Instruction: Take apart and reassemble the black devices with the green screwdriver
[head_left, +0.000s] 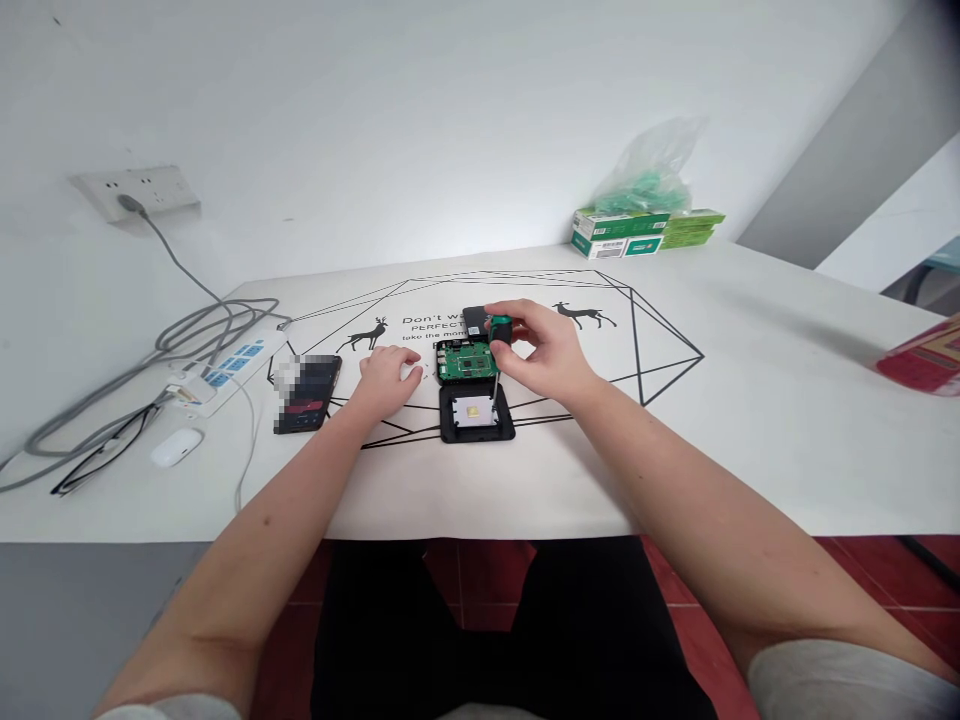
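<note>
Screwdriver [500,328]: green-and-black handle, slim metal shaft, pinched in your right hand [546,345], pointing down over a square, pale-centred black panel [478,434]; tip contact unclear. Circuit board [465,363]: green, black-cased, just beyond the panel. Your left hand [386,382]: beside the board, thumb apart from fingers. Worktop [757,460]: white, deer-printed. Room: white wall [375,130], red tiled floor [480,590].

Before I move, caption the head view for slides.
Right hand points a screwdriver down at a black casing half beside a green circuit board; left hand nearby.
</note>
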